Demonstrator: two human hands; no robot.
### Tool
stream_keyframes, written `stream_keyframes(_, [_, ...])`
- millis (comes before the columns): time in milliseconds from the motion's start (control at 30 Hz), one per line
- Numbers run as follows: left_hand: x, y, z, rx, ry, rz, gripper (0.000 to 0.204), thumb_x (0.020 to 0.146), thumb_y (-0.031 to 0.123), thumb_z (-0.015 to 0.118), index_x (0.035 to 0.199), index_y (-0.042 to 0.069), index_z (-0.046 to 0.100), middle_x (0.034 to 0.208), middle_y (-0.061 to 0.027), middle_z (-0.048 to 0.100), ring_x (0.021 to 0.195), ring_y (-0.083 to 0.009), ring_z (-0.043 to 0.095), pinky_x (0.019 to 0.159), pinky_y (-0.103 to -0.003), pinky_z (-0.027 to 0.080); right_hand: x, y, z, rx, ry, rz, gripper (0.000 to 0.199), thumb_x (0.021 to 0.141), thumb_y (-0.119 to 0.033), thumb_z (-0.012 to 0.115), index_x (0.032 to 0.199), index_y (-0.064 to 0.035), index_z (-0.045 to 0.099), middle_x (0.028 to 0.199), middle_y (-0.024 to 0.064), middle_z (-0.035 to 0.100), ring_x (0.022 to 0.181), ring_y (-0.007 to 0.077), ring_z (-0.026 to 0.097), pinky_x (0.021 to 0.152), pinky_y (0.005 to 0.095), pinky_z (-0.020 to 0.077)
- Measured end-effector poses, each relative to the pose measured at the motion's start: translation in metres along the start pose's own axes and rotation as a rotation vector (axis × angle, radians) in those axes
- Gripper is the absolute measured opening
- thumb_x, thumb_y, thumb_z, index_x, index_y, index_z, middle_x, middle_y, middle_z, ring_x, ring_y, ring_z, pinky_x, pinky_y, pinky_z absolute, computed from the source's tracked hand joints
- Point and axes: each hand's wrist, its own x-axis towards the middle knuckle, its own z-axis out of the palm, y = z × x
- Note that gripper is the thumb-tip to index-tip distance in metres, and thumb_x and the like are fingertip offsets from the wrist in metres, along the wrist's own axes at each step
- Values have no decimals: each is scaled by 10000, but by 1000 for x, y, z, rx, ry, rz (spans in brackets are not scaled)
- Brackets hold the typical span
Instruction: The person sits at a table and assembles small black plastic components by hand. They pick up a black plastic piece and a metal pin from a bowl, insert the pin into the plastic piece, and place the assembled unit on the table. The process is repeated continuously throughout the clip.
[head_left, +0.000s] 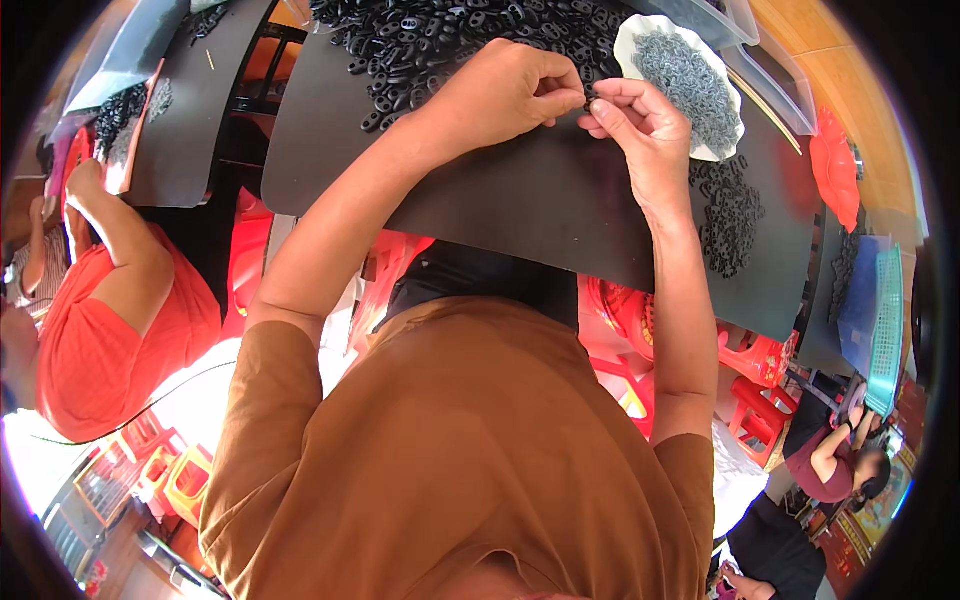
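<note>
My left hand and my right hand meet over the dark table, both closed in a pinch. Between their fingertips is a small black piece, mostly covered by the fingers. Behind my left hand spreads a big heap of black oval plastic pieces with holes. A white scalloped dish full of small grey translucent pieces stands just beyond my right hand. To the right of my right wrist lies a smaller pile of little black parts.
Clear plastic bins and a red dish stand at the right, with a turquoise basket beyond. At left, a person in red sits by another dark table. Red stools stand below; more people are at lower right.
</note>
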Motion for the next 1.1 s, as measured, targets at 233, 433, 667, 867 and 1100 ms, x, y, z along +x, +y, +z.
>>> stream_keyframes(233, [-2, 8, -30, 53, 86, 36, 157, 891, 149, 677, 964, 13, 705, 770, -51, 698, 671, -101, 639, 631, -252, 511, -5, -3, -3, 26, -27, -2, 96, 892, -22, 678, 982, 9, 669, 866, 61, 695, 783, 145, 700, 702, 240, 556])
stream_keyframes(433, [-36, 2, -38, 415, 50, 48, 159, 863, 117, 688, 1001, 37, 695, 875, -81, 672, 771, -206, 664, 703, -317, 522, -2, -2, -5, 100, -14, -42, 85, 888, -23, 678, 968, 1, 662, 869, 54, 687, 796, 138, 690, 708, 238, 543])
stream_keyframes(667, [-37, -7, -14, 488, -28, 162, 177, 838, 57, 667, 1012, 29, 662, 957, -113, 606, 906, -315, 631, 780, -406, 509, -2, 1, -9, 153, -9, 5, 87, 886, -16, 674, 971, -1, 658, 874, 55, 681, 789, 138, 686, 701, 239, 542])
stream_keyframes(867, [-36, -6, -20, 380, -73, 129, 134, 832, 25, 657, 965, 11, 645, 942, -115, 606, 885, -327, 624, 774, -408, 501, -3, 3, -10, 188, -15, 31, 88, 884, -10, 675, 968, 2, 655, 877, 63, 674, 788, 153, 689, 703, 244, 547])
stream_keyframes(1100, [-41, -9, -23, 452, -85, 150, 179, 822, 17, 672, 1000, 26, 650, 902, -106, 617, 860, -295, 635, 753, -382, 501, -3, 2, -7, 182, -28, 67, 83, 886, -12, 669, 966, 4, 652, 874, 66, 672, 792, 161, 691, 705, 249, 548])
